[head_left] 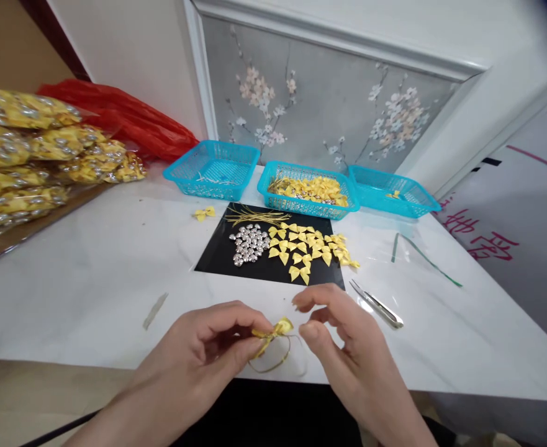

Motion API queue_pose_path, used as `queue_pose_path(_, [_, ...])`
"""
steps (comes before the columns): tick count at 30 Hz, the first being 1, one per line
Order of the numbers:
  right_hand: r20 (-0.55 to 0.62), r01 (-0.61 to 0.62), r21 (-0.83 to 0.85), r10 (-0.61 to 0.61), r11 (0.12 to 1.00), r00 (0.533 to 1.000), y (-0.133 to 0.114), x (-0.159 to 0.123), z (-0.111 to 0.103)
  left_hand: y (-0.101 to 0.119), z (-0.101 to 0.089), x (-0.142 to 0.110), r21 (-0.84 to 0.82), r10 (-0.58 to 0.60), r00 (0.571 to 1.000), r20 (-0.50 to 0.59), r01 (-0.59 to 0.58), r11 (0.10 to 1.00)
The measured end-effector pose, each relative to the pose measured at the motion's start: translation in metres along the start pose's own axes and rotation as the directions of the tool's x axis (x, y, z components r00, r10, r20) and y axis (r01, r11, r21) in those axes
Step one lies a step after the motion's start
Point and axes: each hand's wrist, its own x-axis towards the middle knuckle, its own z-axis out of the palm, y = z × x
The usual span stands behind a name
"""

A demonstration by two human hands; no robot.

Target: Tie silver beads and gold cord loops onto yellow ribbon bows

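Between the thumb and fingers of my left hand [217, 347] is a yellow ribbon bow [282, 326], with a thin gold cord [273, 367] looping below it. My right hand [348, 347] is just to the right, thumb and fingers apart, holding nothing that I can see. Beyond both hands lies a black mat [217, 257]. On it are a pile of silver beads [249, 244], a bundle of gold cords [257, 215] and several loose yellow bows [300, 273].
Three blue baskets stand along the wall: left [236, 186], middle [273, 202] with bows, and right [394, 202]. Tweezers [378, 304] and a green strip [426, 257] lie at right. Bagged yellow bows [45, 149] and a red plastic bag [128, 118] are at left.
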Motion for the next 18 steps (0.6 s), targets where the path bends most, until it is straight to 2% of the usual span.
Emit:
queue_pose_path(2, [0.158,-0.118,0.078,0.105,0.990,0.982,-0.003,0.003,0.000,0.002,0.000,-0.001,0.052,0.046,0.999,0.008,-0.047,0.998])
queue_pose_path(4, [0.223,-0.223,0.161,0.185,0.961,0.957,-0.004,0.005,0.005,0.003,0.002,-0.001,0.072,0.078,0.997,-0.008,-0.077,0.994])
queue_pose_path(7, [0.170,-0.300,0.270,0.262,0.915,0.950,-0.003,0.004,0.013,0.003,0.003,-0.003,0.056,0.100,0.995,-0.021,-0.099,0.993])
queue_pose_path(14, [0.015,-0.237,0.331,0.247,0.913,0.969,-0.001,-0.004,0.023,-0.002,-0.002,-0.005,0.047,0.067,0.997,0.032,-0.068,0.997])
queue_pose_path(18, [0.011,-0.288,0.405,0.310,0.868,0.951,-0.003,-0.006,0.025,-0.003,0.000,-0.005,0.029,0.069,0.998,0.014,-0.070,0.997])
